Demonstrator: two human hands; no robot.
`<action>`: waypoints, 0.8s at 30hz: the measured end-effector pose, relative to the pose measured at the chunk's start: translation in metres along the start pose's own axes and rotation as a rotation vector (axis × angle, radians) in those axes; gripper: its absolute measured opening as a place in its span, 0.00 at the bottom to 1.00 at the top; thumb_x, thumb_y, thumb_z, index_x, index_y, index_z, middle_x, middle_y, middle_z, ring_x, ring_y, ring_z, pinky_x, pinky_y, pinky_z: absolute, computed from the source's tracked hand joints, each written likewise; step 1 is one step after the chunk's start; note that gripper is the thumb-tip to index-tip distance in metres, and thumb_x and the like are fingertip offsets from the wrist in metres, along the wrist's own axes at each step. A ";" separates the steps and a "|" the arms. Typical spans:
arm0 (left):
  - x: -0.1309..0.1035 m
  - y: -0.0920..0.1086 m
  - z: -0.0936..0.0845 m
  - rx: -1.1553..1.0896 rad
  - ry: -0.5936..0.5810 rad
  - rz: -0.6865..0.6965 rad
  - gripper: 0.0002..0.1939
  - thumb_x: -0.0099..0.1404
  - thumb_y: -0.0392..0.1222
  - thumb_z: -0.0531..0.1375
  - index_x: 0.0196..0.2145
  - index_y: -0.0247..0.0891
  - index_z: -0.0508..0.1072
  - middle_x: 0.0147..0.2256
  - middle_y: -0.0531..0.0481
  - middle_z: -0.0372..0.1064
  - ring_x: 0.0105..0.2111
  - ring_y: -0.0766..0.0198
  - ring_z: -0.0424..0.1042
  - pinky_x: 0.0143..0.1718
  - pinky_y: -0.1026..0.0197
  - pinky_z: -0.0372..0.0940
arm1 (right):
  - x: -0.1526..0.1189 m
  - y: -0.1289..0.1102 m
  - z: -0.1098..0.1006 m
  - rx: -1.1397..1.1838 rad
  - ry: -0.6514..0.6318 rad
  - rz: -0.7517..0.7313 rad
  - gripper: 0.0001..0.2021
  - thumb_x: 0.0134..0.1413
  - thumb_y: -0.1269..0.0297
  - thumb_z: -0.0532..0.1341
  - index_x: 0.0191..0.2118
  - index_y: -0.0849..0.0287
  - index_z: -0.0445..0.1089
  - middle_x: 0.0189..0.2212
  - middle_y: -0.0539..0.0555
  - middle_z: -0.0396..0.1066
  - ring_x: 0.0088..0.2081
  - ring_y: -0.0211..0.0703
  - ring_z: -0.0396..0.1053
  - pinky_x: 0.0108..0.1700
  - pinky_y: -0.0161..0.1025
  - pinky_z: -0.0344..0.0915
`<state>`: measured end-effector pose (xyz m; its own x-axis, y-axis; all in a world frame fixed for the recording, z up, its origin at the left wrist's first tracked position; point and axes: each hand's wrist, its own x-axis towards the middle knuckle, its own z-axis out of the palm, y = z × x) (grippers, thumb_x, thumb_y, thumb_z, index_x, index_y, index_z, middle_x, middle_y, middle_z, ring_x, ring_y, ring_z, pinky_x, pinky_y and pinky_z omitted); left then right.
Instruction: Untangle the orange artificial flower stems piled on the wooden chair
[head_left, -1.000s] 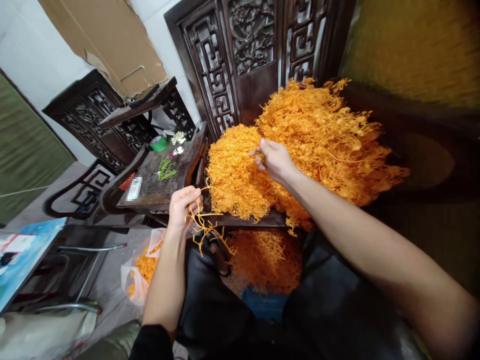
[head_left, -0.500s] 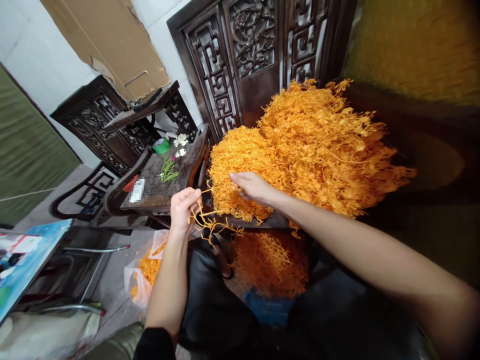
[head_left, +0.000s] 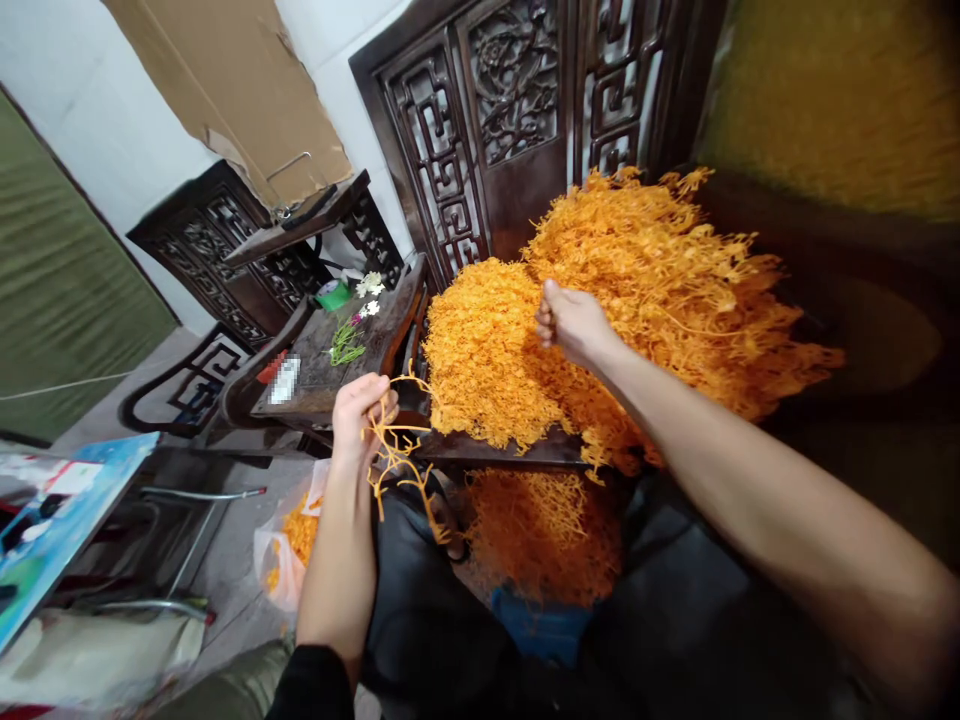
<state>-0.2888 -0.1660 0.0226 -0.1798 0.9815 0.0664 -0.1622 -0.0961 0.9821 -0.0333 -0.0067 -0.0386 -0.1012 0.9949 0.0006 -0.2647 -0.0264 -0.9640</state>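
Head: orange pile (head_left: 491, 350) lies on dark seat (head_left: 510, 449), white wall (head_left: 336, 42) behind.

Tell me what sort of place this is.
Probably a home's sitting room used as a workspace, though I can't be certain: there is a carved wooden backrest, a green roll lying on dark wooden furniture, and a big heap of orange sprigs.

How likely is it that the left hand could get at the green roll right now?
Probably yes, with a forward stretch: only low green stems seem to lie near the way to the green roll. But the left hand holds orange sprigs, which might hinder gripping.
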 end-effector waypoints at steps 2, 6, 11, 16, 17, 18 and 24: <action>0.002 -0.005 0.001 0.051 -0.007 -0.016 0.23 0.56 0.46 0.71 0.17 0.35 0.63 0.14 0.60 0.46 0.15 0.75 0.49 0.18 0.70 0.46 | -0.010 -0.002 0.005 0.082 -0.148 0.098 0.17 0.65 0.52 0.64 0.30 0.59 0.66 0.24 0.51 0.69 0.21 0.34 0.64 0.18 0.31 0.56; 0.007 -0.014 0.009 0.063 0.006 0.006 0.23 0.58 0.46 0.71 0.19 0.36 0.61 0.15 0.60 0.47 0.15 0.76 0.47 0.18 0.69 0.45 | -0.036 0.003 0.031 0.211 -0.376 0.256 0.02 0.64 0.70 0.64 0.40 0.63 0.72 0.28 0.51 0.69 0.22 0.30 0.58 0.17 0.27 0.49; 0.011 -0.015 0.011 0.028 0.029 0.029 0.23 0.59 0.46 0.70 0.19 0.37 0.61 0.15 0.61 0.46 0.15 0.75 0.47 0.18 0.68 0.44 | -0.049 0.011 0.044 0.242 -0.512 0.427 0.20 0.65 0.46 0.62 0.33 0.58 0.63 0.21 0.43 0.51 0.19 0.29 0.41 0.18 0.30 0.34; 0.008 -0.012 0.013 0.064 0.043 0.046 0.23 0.58 0.47 0.71 0.19 0.36 0.61 0.15 0.61 0.46 0.15 0.76 0.46 0.18 0.69 0.44 | -0.056 0.012 0.049 -0.036 -0.738 0.211 0.23 0.61 0.39 0.61 0.33 0.56 0.65 0.19 0.42 0.47 0.20 0.33 0.41 0.21 0.34 0.40; 0.006 -0.010 0.013 0.068 0.041 0.046 0.24 0.58 0.47 0.71 0.19 0.36 0.61 0.15 0.61 0.46 0.15 0.76 0.47 0.18 0.69 0.44 | -0.056 0.012 0.048 -0.146 -0.732 0.084 0.21 0.61 0.41 0.62 0.32 0.56 0.66 0.19 0.43 0.49 0.20 0.34 0.44 0.23 0.35 0.44; 0.004 -0.008 0.014 0.068 0.032 0.036 0.24 0.57 0.47 0.71 0.19 0.36 0.61 0.15 0.61 0.46 0.15 0.76 0.47 0.18 0.70 0.45 | -0.054 0.011 0.046 -0.276 -0.731 -0.070 0.20 0.62 0.44 0.62 0.30 0.56 0.66 0.19 0.44 0.53 0.21 0.35 0.49 0.25 0.36 0.49; -0.009 -0.001 0.016 0.021 -0.085 -0.209 0.26 0.54 0.44 0.72 0.17 0.37 0.58 0.15 0.60 0.46 0.16 0.76 0.49 0.17 0.70 0.45 | -0.036 0.001 0.023 -0.938 -0.701 -0.770 0.15 0.66 0.59 0.59 0.28 0.57 0.65 0.31 0.55 0.68 0.32 0.43 0.62 0.37 0.41 0.54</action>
<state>-0.2717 -0.1725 0.0242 -0.0620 0.9902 -0.1254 -0.1671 0.1135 0.9794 -0.0519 -0.0447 -0.0333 -0.7512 0.4673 0.4662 0.2310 0.8477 -0.4775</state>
